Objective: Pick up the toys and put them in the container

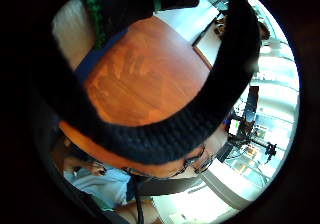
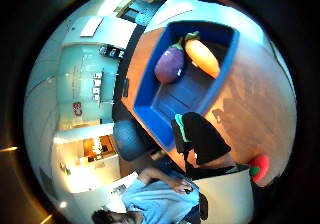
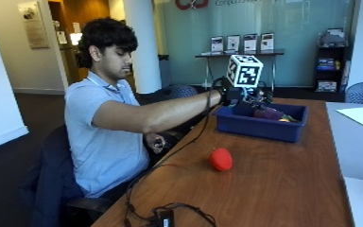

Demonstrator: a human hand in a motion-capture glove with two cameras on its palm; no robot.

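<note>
Item: blue container (image 3: 257,125) on wooden table (image 3: 282,189), at 1 o'clock from table centre in the outside view. Contents, per thumb-side view: purple eggplant toy (image 2: 169,65) and orange carrot toy (image 2: 202,57), side by side, touching. Item: red toy (image 3: 220,159), on the table outside the container, at its 7 o'clock. Item: gloved right hand (image 3: 232,97), raised over the container's near-left corner; nothing seen in it; finger state cannot be told.
</note>
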